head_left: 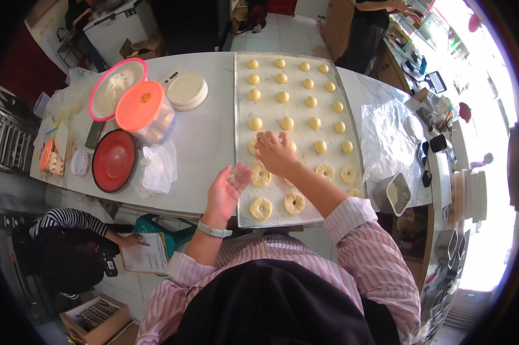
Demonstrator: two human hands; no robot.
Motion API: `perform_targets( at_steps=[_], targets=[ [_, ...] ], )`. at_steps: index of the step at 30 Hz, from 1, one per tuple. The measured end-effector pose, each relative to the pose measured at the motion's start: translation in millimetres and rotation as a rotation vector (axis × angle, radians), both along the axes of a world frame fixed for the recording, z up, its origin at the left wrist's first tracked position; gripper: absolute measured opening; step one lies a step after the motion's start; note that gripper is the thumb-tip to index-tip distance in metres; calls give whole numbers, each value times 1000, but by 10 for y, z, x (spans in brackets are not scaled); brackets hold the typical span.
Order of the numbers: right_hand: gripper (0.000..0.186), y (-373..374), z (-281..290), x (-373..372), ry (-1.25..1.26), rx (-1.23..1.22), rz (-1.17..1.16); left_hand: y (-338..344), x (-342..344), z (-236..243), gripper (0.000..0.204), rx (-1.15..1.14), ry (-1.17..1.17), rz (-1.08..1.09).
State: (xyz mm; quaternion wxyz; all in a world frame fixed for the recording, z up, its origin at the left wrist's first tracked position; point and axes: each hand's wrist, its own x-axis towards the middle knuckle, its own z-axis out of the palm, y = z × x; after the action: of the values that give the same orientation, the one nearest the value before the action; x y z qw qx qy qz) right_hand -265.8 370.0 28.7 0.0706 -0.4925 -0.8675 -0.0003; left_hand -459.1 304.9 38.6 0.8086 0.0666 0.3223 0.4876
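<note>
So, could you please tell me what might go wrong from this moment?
The right forearm reaches over the baking tray, so the pink striped sleeve could brush the nearby dough rings. The right hand partly covers two dough balls, so one might be dented by accident.

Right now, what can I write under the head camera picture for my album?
Right hand over dough balls, left hand open alongside, with flattened dough rings on the same baking tray.
</note>
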Motion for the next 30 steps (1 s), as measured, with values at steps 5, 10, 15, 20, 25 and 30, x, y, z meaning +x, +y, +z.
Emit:
perform_targets(
  at_steps=[5,10,15,20,25,30],
  targets=[
    [28,-48,85,-34,332,-234,-173,122,385,26,23,-23,177,-1],
    [36,-534,468,-35,374,-12,-86,140,531,-24,23,213,350,31],
    [33,-795,634,-1,352,115,-217,85,753,85,28,317,418,96],
    [35,-796,627,257,921,-160,-215,88,798,308,33,455,459,-55],
    [26,-744,716,446,1215,-352,-306,92,809,352,25,531,543,-172],
    [27,-818,892,456,1208,-438,-320,28,865,469,28,484,493,66]
  ],
)
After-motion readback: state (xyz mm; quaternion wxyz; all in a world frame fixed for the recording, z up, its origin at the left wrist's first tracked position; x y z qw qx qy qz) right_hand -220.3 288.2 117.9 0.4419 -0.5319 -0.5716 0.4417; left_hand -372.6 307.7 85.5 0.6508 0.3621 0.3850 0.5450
